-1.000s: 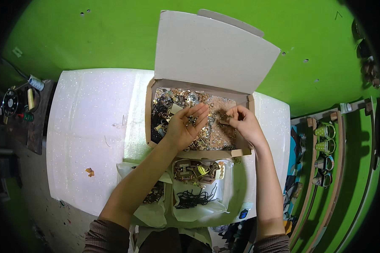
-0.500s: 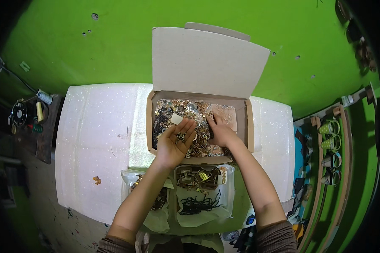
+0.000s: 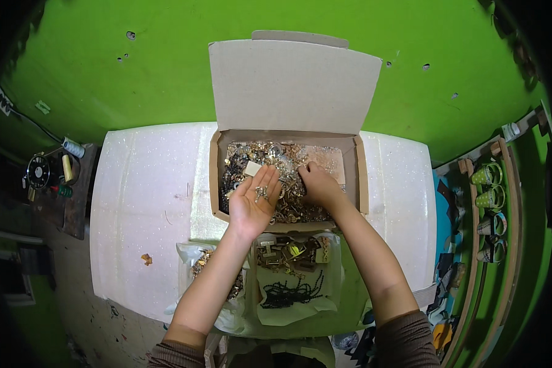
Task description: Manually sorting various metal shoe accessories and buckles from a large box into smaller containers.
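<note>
A cardboard box (image 3: 363,175) with its lid (image 3: 294,86) raised holds a heap of small gold, silver and dark jewellery pieces (image 3: 291,211). Over its left half, my left hand (image 3: 253,205) lies palm up, cupping a little cluster of shiny jewellery pieces (image 3: 262,192) near the base of the fingers. My right hand (image 3: 320,186) reaches into the right half of the heap. Its fingers are bent together and turned down; whatever they pinch is too small or hidden to name. A pale square card (image 3: 252,168) sits in the box just beyond my left fingertips.
In front of the box, a white-lined tray (image 3: 334,300) holds metal pieces and black bead strands (image 3: 291,294). Beside it, a white bag (image 3: 187,254) of jewellery is partly behind my left forearm. A side table (image 3: 73,214) stands left, a shoe rack (image 3: 503,245) right.
My right hand's fingers have drawn closer together over the heap. The pieces in my left palm look brighter and sit slightly differently. The whole view has shifted a little.
</note>
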`<state>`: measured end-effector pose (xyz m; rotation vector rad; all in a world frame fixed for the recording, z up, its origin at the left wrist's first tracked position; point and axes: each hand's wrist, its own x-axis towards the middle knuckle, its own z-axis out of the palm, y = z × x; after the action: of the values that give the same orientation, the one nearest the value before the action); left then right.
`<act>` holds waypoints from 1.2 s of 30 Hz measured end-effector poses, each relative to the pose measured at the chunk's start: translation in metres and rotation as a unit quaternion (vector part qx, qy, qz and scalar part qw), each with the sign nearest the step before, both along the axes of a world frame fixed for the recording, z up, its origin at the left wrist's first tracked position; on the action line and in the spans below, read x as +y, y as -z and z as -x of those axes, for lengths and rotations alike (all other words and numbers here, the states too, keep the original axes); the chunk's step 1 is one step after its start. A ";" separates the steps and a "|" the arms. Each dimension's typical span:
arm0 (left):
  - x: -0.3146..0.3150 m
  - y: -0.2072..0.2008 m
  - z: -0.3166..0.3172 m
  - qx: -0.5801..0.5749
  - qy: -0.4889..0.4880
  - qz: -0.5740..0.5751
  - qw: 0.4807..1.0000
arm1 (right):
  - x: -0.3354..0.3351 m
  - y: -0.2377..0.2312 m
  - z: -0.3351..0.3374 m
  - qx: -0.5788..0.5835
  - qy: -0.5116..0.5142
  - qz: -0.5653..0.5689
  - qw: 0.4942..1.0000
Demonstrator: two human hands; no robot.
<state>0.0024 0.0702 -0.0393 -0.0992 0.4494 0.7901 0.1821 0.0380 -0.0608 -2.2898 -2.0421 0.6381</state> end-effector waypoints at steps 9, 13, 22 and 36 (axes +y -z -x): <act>-0.003 0.004 -0.011 -0.031 -0.010 0.006 0.999 | 0.011 0.011 -0.011 -0.021 -0.001 0.009 1.000; -0.005 0.008 -0.009 -0.047 -0.028 0.016 0.998 | 0.011 0.006 -0.011 -0.012 -0.011 0.020 1.000; -0.006 0.010 -0.008 -0.056 -0.043 0.025 0.997 | 0.009 0.013 -0.010 -0.034 -0.023 0.011 0.999; -0.007 0.009 -0.007 -0.043 -0.050 0.028 0.997 | 0.026 0.018 -0.020 -0.056 -0.013 -0.033 0.998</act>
<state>0.0090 0.0636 -0.0483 -0.2090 0.3870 0.8686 0.2022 0.0642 -0.0791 -2.3147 -2.1091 0.4458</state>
